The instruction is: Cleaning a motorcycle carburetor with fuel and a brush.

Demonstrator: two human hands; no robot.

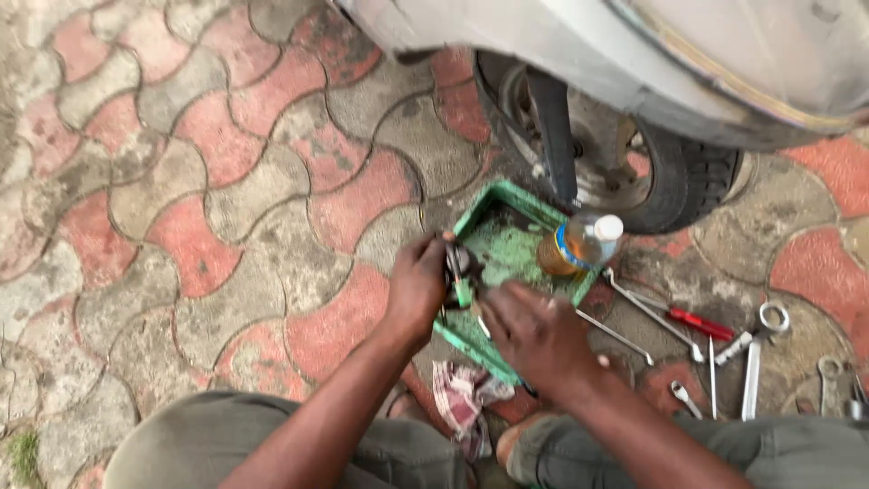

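Head view: left hand [418, 282] fingers clamp a small dark engine part [462, 268] over the green tray [471, 226]; right hand [534, 330], fingers curled, works beside it; steady, firm grip looks wise

Soft, even daylight is falling from above — shadows are staying weak, only under the scooter body [634, 63] it is getting dark; hands are blurring slightly.
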